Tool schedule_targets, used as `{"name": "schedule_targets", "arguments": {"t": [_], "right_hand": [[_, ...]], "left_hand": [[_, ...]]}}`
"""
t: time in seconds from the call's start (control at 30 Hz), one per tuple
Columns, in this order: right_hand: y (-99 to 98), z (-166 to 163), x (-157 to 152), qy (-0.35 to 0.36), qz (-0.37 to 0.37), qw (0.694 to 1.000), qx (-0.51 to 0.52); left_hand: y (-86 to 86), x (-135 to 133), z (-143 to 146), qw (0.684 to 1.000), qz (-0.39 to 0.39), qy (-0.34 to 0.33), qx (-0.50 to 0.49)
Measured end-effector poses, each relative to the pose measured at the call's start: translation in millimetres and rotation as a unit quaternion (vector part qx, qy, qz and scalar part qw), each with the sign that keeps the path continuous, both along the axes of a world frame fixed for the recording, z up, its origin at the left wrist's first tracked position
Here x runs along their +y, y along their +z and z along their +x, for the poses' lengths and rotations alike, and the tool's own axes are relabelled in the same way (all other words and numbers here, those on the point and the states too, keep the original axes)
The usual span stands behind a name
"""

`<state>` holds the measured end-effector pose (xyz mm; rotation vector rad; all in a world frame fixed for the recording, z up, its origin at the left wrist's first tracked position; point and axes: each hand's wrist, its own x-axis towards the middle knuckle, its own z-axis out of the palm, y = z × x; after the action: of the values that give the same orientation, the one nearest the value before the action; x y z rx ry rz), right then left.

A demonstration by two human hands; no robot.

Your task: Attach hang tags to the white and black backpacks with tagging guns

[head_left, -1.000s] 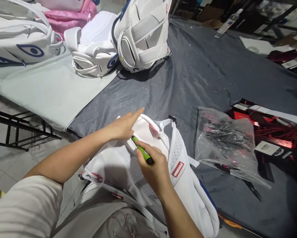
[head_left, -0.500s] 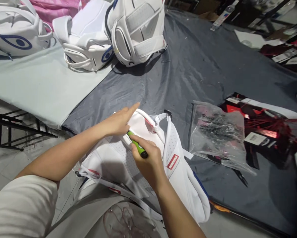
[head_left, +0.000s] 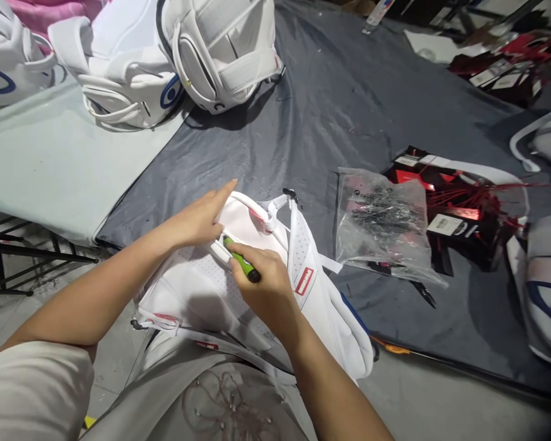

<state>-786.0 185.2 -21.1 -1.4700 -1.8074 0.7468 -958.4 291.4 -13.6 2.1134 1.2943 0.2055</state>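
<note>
A white bag (head_left: 211,288) with a perforated panel and a small red label lies at the near edge of the dark grey table cover (head_left: 330,122). My left hand (head_left: 197,217) presses on its upper part, index finger stretched out, the other fingers curled onto the fabric. My right hand (head_left: 263,288) is closed round a green and black tool (head_left: 241,263), whose tip points at the bag's white strap just under my left hand.
Several white bags with blue eye marks (head_left: 123,67) stand at the back left on a pale sheet (head_left: 40,165). A clear plastic bag of small dark parts (head_left: 380,223) lies right of the bag, beside red and black packaging (head_left: 459,208). More white bags (head_left: 546,282) sit at the right edge.
The view has swung right and down, so everything sits further left in frame. Both hands stay on the bag in the same grip.
</note>
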Motion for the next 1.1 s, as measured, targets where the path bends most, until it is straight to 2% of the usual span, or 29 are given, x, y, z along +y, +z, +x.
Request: {"name": "schedule_targets", "arguments": {"t": [0.1,0.2,0.27,0.33,0.43,0.5,0.53,0.6,0.63,0.67,0.7,0.73,0.77,0.83,0.93,1.1], "right_hand": [[-0.4,1.5,1.7,0.02,-0.043,0.998,0.031],[-2.9,-0.8,3.7,-0.004,-0.041,0.999,0.032],[-2.4,-4.2,3.4,0.008,-0.057,0.997,0.054],[2.9,-4.4,2.0,0.028,-0.074,0.995,0.06],[18.1,13.8,-5.8,0.013,-0.03,0.999,0.031],[26.7,42.2,-20.9,-0.032,0.03,0.998,0.034],[28.1,61.6,-31.3,-0.076,0.067,0.994,0.042],[22.3,109.2,-52.9,-0.206,0.134,0.969,0.037],[14.8,136.1,-61.6,-0.29,0.153,0.945,0.014],[4.8,163.5,-67.7,-0.365,0.137,0.92,-0.032],[-7.0,189.8,-70.5,-0.417,0.087,0.899,-0.098],[-19.5,213.8,-70.2,-0.447,0.004,0.876,-0.179],[-31.7,234.4,-66.7,-0.453,-0.073,0.854,-0.243],[-52.3,263.9,-52.5,-0.448,-0.149,0.83,-0.297],[-69.2,283.4,-22.4,-0.429,-0.166,0.831,-0.313],[-76.5,286.2,7.3,-0.371,-0.2,0.83,-0.364]], "left_hand": [[-0.8,1.8,-0.8,1.0,0.001,0.007,0.0],[-3.4,2.8,-4.2,1.0,0.012,-0.009,-0.003],[-4.2,0.9,-7.1,0.999,0.03,-0.023,-0.006],[-3.9,-0.9,-9.7,0.998,0.051,-0.026,0.0],[-3.4,2.2,-11.1,0.997,0.072,-0.02,0.027],[-4.0,5.2,-10.3,0.996,0.073,-0.014,0.038],[-4.7,5.8,-9.9,0.997,0.07,-0.009,0.043],[-6.9,5.4,-9.6,0.996,0.065,0.007,0.054],[-8.5,4.9,-9.9,0.996,0.064,0.015,0.059],[-10.3,4.5,-10.4,0.996,0.065,0.021,0.064],[-12.3,4.2,-10.9,0.995,0.067,0.029,0.068],[-14.1,4.2,-11.4,0.995,0.067,0.034,0.07],[-15.7,4.1,-11.6,0.994,0.068,0.039,0.07],[-16.9,3.5,-10.9,0.994,0.071,0.049,0.064],[-13.5,0.2,-7.6,0.994,0.068,0.063,0.057],[-6.0,-7.1,-2.2,0.992,0.071,0.075,0.076]]}}
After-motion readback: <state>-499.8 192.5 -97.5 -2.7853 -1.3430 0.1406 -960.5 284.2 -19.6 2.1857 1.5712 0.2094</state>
